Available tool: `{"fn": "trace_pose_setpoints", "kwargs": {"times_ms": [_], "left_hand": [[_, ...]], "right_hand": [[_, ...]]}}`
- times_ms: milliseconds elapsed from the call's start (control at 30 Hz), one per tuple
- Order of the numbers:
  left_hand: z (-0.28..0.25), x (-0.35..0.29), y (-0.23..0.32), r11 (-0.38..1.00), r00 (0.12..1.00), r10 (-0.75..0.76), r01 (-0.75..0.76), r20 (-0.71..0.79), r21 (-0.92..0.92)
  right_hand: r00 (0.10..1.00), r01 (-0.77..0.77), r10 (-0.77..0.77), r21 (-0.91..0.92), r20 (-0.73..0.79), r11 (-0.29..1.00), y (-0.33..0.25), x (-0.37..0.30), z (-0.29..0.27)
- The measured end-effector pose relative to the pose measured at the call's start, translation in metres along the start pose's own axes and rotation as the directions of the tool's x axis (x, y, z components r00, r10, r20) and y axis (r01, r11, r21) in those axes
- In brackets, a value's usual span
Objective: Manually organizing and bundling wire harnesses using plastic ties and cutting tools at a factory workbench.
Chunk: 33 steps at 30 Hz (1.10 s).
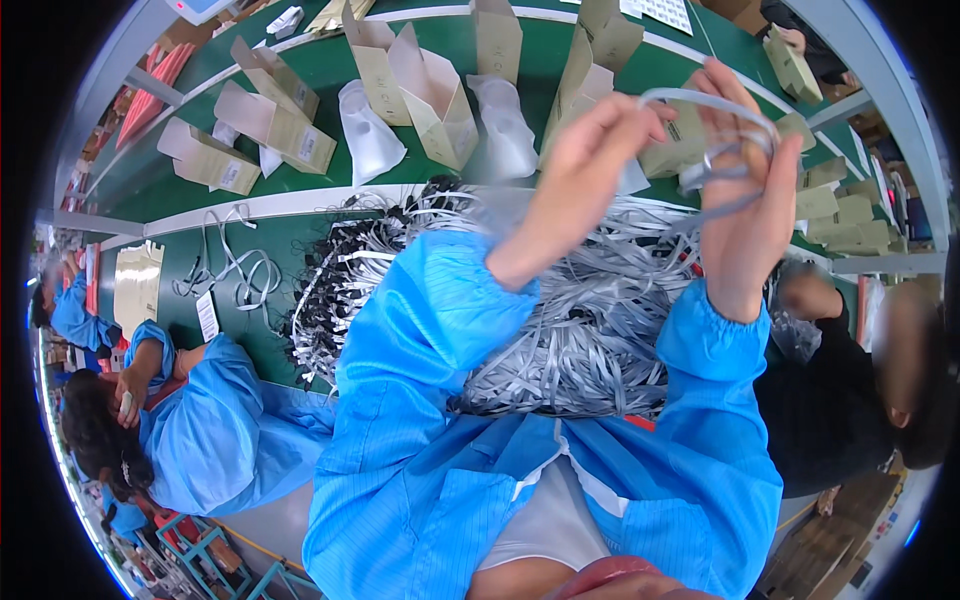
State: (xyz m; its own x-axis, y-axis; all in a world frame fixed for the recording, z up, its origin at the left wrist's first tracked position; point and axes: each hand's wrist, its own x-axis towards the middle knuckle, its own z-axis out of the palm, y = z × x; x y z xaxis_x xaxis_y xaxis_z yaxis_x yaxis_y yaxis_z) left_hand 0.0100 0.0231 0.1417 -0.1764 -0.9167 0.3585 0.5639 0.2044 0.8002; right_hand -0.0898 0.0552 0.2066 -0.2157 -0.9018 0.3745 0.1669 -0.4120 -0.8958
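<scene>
My left hand [590, 155] is raised over the bench with its fingertips pinched on a flat grey strap [712, 102]. From there the strap arcs across to my right hand [745, 200], which stands upright with the strap coiled in loops about its fingers. Motion blurs the loops a little. Below both hands lies a large heap of similar grey straps [570, 370], many with small black ends [325, 285] toward the left.
Open cream cartons [430, 95] and white translucent pouches [368, 135] stand on the green shelf ahead. A few loose straps [245, 265] lie on the bench at left. A person in blue [220, 420] sits left; another in black [825, 400] is at right.
</scene>
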Motion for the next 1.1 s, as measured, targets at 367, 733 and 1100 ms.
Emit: {"fn": "trace_pose_setpoints", "kwargs": {"times_ms": [367, 733, 1100], "left_hand": [[-0.006, -0.003, -0.018, 0.905, 0.732, -0.425, 0.357, 0.532, 0.232], [-0.012, -0.006, -0.023, 0.901, 0.78, -0.393, 0.219, 0.487, 0.375], [-0.014, -0.009, -0.017, 0.883, 0.714, -0.376, 0.082, 0.591, 0.462]], "right_hand": [[0.792, -0.571, 0.083, 0.683, 0.606, 0.455, 0.071, 0.206, -0.131], [0.391, 0.792, -0.92, -0.509, -0.002, 0.338, 0.115, 0.299, -0.051], [0.95, 0.282, -0.283, -0.028, -0.135, 0.959, 0.221, 0.314, -0.068]]}}
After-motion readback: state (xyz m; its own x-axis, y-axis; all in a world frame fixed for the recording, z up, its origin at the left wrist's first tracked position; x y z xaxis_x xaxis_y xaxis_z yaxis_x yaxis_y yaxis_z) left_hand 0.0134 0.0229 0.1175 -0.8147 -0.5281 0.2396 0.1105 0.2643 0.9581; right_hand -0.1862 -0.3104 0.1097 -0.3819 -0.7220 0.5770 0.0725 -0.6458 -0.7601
